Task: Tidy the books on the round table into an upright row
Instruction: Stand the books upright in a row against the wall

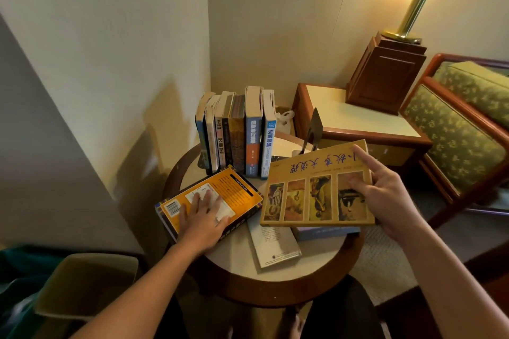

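Forearms reach in from the near side toward a round table (pixel 325 278) with a dark wooden rim and a pale top. Nearest on that top, close to the near edge, a white book (pixel 272 245) lies flat, partly tucked beneath the others. The left hand (pixel 203 217) rests palm down with fingers spread on an orange book (pixel 209 198) that lies flat at the table's left edge, barcode toward the left, one corner overhanging the rim; the hand presses rather than grips. The right hand (pixel 382 195) holds a yellow-brown book (pixel 319 190) by its right side, thumb on the cover and index finger extended along the far corner, fingers closed around the edge. This book (four small pictures across its cover, title upside down from here) is tilted up above the right side of the table, over a pale blue book (pixel 325 232) lying flat under it. Farther back, at the far edge of the table, a row of books (pixel 237 135) stands upright with spines facing near, against the wall corner. Just right of the row, a dark metal bookend (pixel 314 132) stands on the table, apart from the last spine. Beyond that sit a wooden side table (pixel 358 118) carrying a lamp base (pixel 385 71), and an armchair (pixel 462 124) at the right.
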Demonstrator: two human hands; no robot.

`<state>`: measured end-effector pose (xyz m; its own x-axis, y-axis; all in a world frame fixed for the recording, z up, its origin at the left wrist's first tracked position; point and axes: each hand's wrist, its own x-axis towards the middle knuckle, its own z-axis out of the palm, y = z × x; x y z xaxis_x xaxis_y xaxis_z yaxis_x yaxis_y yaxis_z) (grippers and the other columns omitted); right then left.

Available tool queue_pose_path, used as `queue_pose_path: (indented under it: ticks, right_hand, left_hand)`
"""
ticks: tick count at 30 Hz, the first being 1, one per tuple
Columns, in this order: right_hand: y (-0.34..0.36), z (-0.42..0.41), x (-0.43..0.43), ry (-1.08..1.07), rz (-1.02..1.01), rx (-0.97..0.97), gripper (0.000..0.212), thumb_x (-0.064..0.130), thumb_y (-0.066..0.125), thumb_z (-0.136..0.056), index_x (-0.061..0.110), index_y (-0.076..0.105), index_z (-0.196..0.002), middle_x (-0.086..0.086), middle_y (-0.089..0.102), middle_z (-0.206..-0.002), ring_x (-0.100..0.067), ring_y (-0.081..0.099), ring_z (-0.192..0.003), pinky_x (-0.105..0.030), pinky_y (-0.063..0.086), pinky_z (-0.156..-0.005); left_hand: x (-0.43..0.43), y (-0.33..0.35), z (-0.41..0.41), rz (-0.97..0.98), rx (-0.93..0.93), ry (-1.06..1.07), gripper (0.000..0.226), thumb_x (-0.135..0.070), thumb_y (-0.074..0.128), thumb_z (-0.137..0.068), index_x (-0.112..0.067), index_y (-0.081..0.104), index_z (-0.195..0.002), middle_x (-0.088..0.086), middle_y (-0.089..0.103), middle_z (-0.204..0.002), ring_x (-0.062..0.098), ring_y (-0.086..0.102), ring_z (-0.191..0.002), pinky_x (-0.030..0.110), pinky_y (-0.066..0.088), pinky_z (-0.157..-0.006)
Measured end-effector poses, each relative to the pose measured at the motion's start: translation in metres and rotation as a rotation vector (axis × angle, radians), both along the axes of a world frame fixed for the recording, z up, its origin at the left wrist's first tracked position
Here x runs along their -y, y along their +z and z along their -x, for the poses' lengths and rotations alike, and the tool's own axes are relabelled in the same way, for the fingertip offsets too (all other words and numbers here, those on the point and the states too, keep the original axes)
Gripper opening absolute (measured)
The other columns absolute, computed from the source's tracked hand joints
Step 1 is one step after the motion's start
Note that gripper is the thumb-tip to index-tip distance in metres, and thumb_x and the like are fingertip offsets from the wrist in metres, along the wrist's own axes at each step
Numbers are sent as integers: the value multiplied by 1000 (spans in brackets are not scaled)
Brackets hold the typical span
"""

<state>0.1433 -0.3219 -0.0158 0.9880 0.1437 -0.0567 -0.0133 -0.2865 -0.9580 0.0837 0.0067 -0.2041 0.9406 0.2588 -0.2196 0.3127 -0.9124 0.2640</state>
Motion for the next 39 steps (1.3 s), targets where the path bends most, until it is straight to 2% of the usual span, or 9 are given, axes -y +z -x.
queue_pose_path:
  ticks: [5,10,16,21,25,28,32,36,39]
  right_hand:
    - [-4,-13,5,-45,-50,-36,60,12,57,-100,48,44,-146,5,74,-113,-20,74,-101,-54,61,-82]
    - [-17,-20,3,-36,-151,-134,59,12,55,-101,45,44,-148,1,77,-106,-26,75,-97,-48,63,-72]
    - [-46,-17,-2,-24,-252,-289,53,15,54,-101,47,49,-142,-3,76,-109,-31,75,-95,-42,63,-60]
    - [-70,-13,-12,22,-155,-300,50,21,60,-98,51,53,-137,0,64,-123,-25,75,-96,-45,63,-76]
    - [-85,-5,-27,77,-62,-258,48,24,57,-101,44,46,-143,-1,65,-125,-14,73,-99,-27,60,-74]
    - [-95,-6,-39,129,138,-140,50,39,56,-99,48,39,-146,-3,26,-163,-24,41,-142,-43,45,-109]
    - [-88,1,-64,254,255,-88,60,52,49,-98,51,24,-153,8,9,-167,-28,38,-143,-52,39,-114]
    - [-78,5,-75,296,210,-72,56,57,41,-100,58,19,-151,2,23,-166,-24,40,-142,-51,36,-115]
    - [-60,8,-73,272,15,-78,51,47,43,-102,54,27,-151,2,51,-148,-18,55,-128,-47,44,-110]
  left_hand:
    - [7,10,-7,52,-18,13,67,-58,27,-104,-32,3,-161,1,-9,-169,30,-15,-154,55,-14,-119]
    - [44,61,-15,1166,249,250,61,-47,47,-102,-40,20,-157,0,50,-150,19,56,-126,43,42,-106]
    - [49,89,-18,1581,180,269,44,-15,61,-97,-38,55,-134,9,72,-122,32,72,-103,39,62,-79]
    - [43,107,-15,1552,193,212,53,-7,61,-96,-39,55,-138,9,73,-121,35,71,-105,45,61,-84]
    - [47,126,-13,1432,272,147,58,-8,58,-100,-45,48,-142,1,72,-123,27,75,-98,36,62,-72]
    - [49,139,-11,1280,293,65,59,-13,55,-102,-46,40,-149,-2,72,-122,26,75,-97,47,61,-83]
    - [60,155,-11,981,341,-78,68,-20,53,-104,-58,23,-151,-18,65,-120,22,75,-92,52,61,-77]
    - [79,161,-13,851,405,-72,74,-31,51,-103,-57,5,-154,-11,60,-121,23,73,-89,50,61,-74]
    - [98,163,-17,999,399,-6,79,-48,53,-91,-41,15,-159,-7,67,-120,16,71,-98,44,58,-89]
